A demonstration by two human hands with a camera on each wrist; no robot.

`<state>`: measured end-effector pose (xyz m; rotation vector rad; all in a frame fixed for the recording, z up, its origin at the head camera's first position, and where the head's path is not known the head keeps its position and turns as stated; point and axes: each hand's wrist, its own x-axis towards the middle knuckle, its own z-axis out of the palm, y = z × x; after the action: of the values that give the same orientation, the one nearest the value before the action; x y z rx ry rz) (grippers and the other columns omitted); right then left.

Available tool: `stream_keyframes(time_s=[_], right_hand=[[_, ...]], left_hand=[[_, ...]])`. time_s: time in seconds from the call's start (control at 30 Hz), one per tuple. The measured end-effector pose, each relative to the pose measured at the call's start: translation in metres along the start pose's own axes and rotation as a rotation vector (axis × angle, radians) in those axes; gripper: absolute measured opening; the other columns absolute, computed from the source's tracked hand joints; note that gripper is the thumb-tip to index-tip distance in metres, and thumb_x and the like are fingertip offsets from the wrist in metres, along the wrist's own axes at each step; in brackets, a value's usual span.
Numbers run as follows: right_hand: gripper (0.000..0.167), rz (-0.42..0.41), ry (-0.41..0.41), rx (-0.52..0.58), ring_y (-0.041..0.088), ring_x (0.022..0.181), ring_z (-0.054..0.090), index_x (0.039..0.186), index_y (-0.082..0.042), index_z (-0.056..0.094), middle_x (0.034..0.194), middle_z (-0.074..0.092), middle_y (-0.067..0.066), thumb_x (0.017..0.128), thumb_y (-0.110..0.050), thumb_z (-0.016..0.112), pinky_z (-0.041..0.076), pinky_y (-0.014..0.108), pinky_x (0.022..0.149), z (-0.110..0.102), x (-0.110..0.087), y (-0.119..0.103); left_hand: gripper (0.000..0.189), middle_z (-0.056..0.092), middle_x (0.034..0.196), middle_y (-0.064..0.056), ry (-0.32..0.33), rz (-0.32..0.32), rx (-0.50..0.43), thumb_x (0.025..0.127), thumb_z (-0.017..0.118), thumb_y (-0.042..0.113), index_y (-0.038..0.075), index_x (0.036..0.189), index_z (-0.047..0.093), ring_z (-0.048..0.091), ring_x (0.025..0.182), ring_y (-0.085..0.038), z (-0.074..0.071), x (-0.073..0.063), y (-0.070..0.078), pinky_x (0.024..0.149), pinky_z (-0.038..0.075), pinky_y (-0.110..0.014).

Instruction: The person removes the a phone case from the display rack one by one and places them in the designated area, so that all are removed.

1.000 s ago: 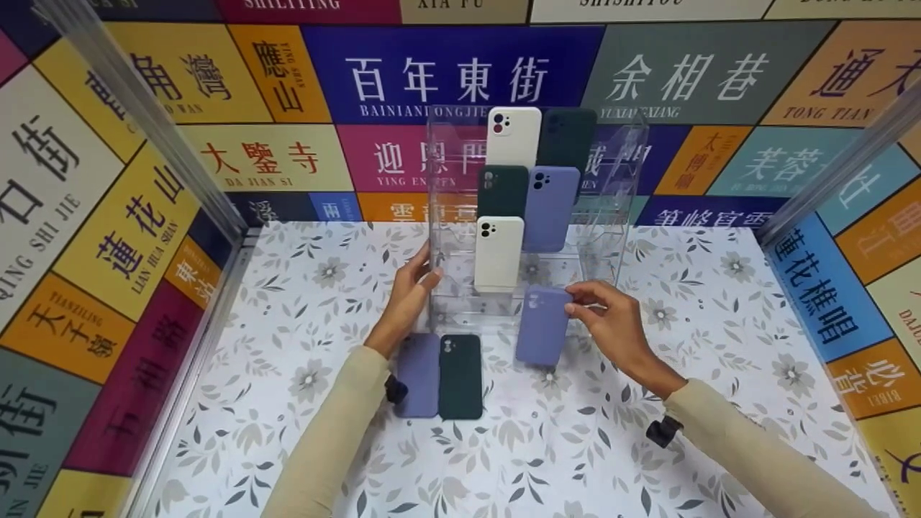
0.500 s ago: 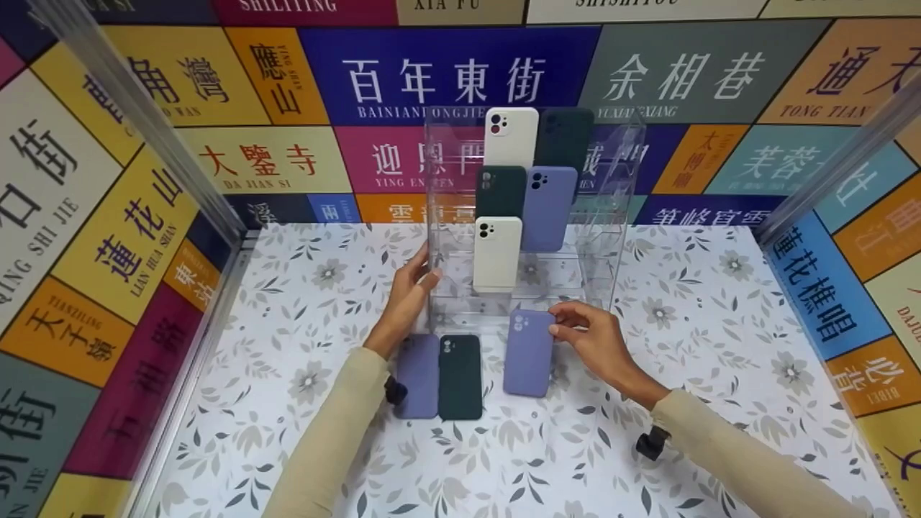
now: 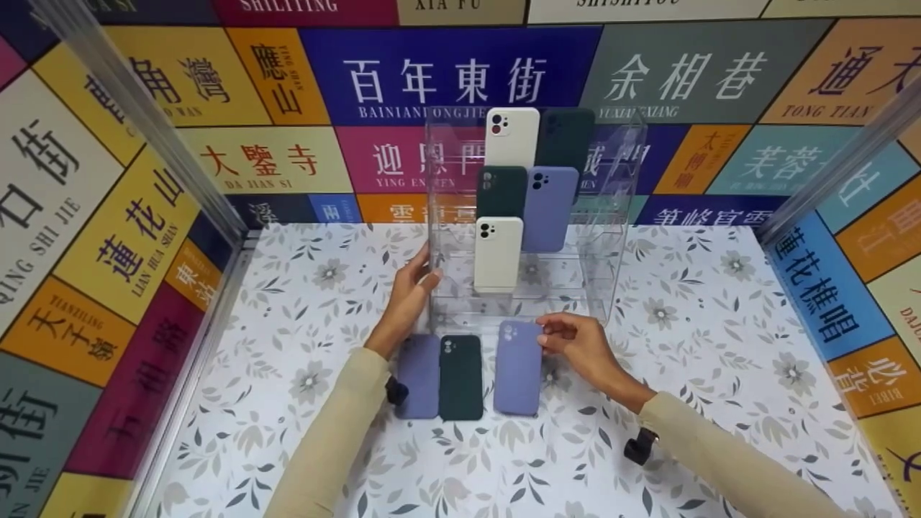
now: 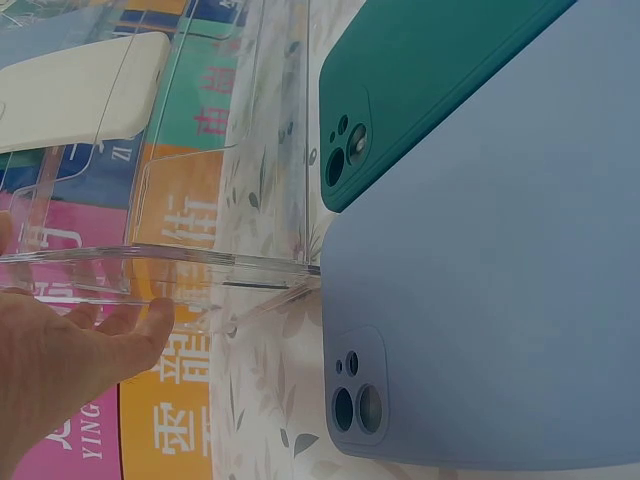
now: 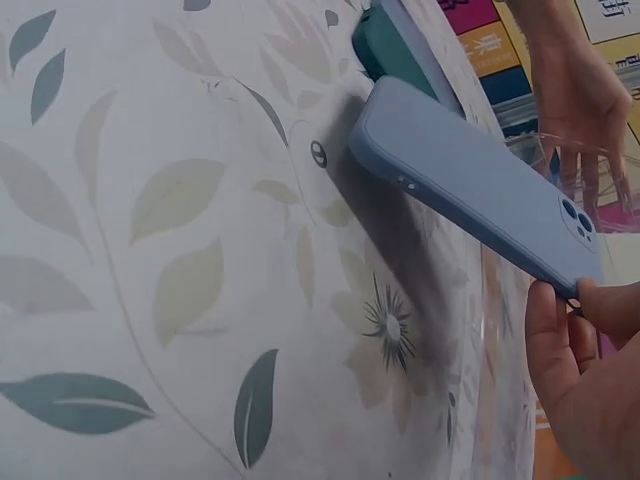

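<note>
My right hand [image 3: 579, 349] pinches a lilac phone case [image 3: 518, 368] by its upper right corner, between thumb and fingers. In the right wrist view this case [image 5: 470, 170] is tilted, its far end raised over its shadow. My left hand [image 3: 406, 298] holds the left side wall of a clear acrylic display stand [image 3: 601, 266], with its thumb and fingers about the wall in the left wrist view. Left of the held case, a dark green phone case [image 3: 460, 378] and another lilac phone case [image 3: 419, 378] lie side by side, camera holes toward the stand.
On the stand's tiers lean two white cases, the lower one [image 3: 498, 255] in front, two dark green cases, one at left [image 3: 501, 191], and a lilac case [image 3: 550, 208]. Sign-printed panels [image 3: 450, 65] surround the flower-patterned tabletop [image 3: 683, 345] at back and sides.
My right hand has brought the lilac case away from the stand, toward me and leftward, beside the dark green case. My left hand has stayed at the stand's side.
</note>
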<state>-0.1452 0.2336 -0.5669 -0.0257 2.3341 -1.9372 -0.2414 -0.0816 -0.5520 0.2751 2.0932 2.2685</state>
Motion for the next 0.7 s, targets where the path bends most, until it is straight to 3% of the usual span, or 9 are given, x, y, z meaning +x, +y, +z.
stream_keyframes(time_s=[0.7], right_hand=[[0.027,0.044,0.030,0.002,0.019,0.076,0.078,0.120,0.013,0.079,0.096,0.078,0.021,0.094,0.009,0.080,0.066,0.032,0.071,0.020,0.008,0.024]], left_hand=[[0.070,0.045,0.171,-0.021,-0.005,0.014,-0.017,0.105,0.057,-0.005,0.001,0.170,0.034,0.053,0.148,-0.040,0.000,-0.002,0.001,0.120,0.043,-0.049]])
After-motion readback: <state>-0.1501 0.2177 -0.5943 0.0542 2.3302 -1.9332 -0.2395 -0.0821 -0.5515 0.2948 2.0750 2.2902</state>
